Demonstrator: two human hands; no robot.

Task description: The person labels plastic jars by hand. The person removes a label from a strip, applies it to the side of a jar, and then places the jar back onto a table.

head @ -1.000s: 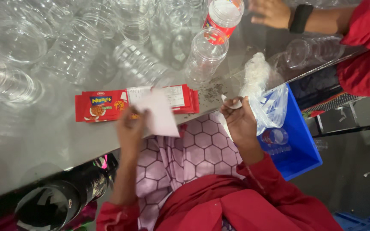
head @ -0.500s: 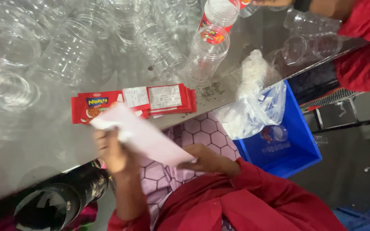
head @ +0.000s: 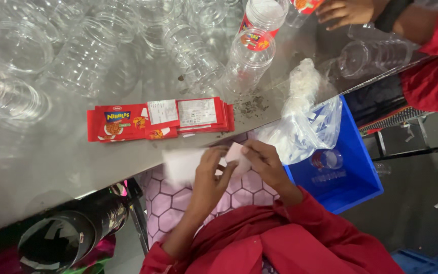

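Observation:
Both my hands hold a white paper strip [head: 186, 163] just below the metal table's front edge [head: 51, 172]. My left hand [head: 210, 175] pinches the strip near its middle. My right hand [head: 260, 161] grips its right end, which looks folded. The strip is blurred on its left part. A stack of red labels [head: 160, 119] lies flat on the table directly above my hands. In front of the stack stands a clear plastic jar with a red label [head: 249, 57].
Many clear plastic jars [head: 82, 56] crowd the table's far side. A clear plastic bag [head: 305, 124] hangs over a blue crate [head: 353, 175] at the right. Another person's hand [head: 345, 11] reaches in at the top right. A dark bin [head: 62, 236] sits under the table.
My hands have come together under the table edge. The white strip, held out long and slanted half a second ago, is now shorter between both hands.

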